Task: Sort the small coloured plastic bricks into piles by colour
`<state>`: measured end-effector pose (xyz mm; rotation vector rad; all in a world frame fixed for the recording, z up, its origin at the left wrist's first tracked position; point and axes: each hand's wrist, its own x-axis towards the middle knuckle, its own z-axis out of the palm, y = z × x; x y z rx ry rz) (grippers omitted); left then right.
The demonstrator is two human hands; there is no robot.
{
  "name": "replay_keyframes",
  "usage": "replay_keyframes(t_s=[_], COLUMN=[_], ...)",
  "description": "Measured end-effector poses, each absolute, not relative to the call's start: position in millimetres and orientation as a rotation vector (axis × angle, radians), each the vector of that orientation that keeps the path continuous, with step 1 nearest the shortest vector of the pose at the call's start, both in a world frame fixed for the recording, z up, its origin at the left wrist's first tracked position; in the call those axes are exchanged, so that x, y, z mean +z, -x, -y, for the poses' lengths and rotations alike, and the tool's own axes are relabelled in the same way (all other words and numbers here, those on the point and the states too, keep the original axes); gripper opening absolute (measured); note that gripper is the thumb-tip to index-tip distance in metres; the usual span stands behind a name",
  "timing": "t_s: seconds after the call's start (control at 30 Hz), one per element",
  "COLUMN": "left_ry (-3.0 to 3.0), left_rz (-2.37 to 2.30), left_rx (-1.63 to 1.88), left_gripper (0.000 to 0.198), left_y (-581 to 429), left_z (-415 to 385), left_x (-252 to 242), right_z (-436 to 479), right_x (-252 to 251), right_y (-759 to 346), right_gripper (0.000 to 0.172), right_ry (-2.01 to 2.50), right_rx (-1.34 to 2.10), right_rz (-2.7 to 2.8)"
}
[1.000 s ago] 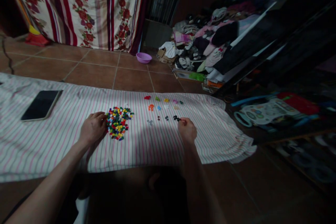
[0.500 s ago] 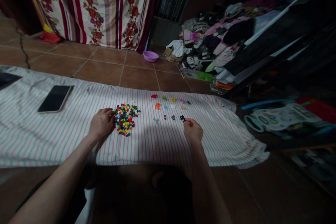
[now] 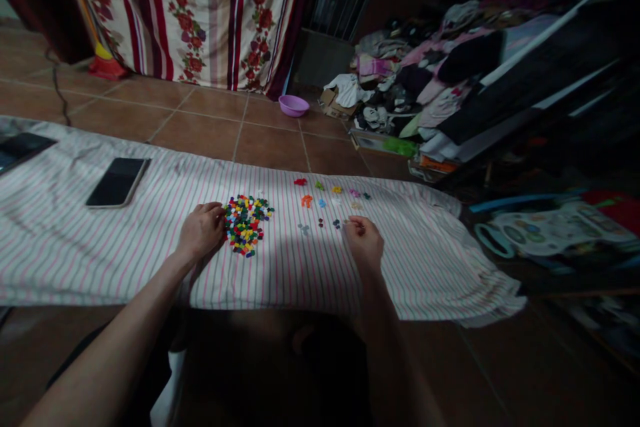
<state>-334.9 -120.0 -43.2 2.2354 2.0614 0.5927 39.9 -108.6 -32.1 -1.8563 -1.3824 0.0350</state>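
Note:
A pile of small multicoloured plastic pieces (image 3: 247, 225) lies on the striped cloth. At its left edge rests my left hand (image 3: 201, 230), fingers curled together against the pieces; whatever is in them is hidden. My right hand (image 3: 366, 243) is closed in a pinch at the right end of the nearest row, and what it holds is too small to make out. Left of its fingertips are a dark grey cluster (image 3: 337, 224), a dark brown cluster (image 3: 321, 223) and a light grey cluster (image 3: 304, 229). Behind them sit red (image 3: 300, 182), orange (image 3: 307, 201), yellow (image 3: 337, 189) and other colour groups.
A phone (image 3: 118, 182) lies on the striped cloth (image 3: 150, 247), with another dark device (image 3: 23, 149) at the far left. Beyond, on the tiled floor, stand a purple basin (image 3: 294, 105) and a heap of clothes (image 3: 415, 73). A floral curtain (image 3: 215, 13) hangs behind.
My right hand has shifted over the black cluster, which its fingers now cover. My left hand stays at the pile's edge. The whole view has shifted slightly.

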Motion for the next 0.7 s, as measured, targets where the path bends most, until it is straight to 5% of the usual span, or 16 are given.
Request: replay_keyframes(t_s=[0.7], left_ry=[-2.209], left_rz=[-2.039], left_rx=[0.594], left_gripper=[0.038], left_y=[335], left_z=[121], left_x=[-42], right_z=[131], right_x=[-38], right_y=[105], right_gripper=[0.024], right_ry=[1.276], right_rx=[0.502], right_rz=[2.215])
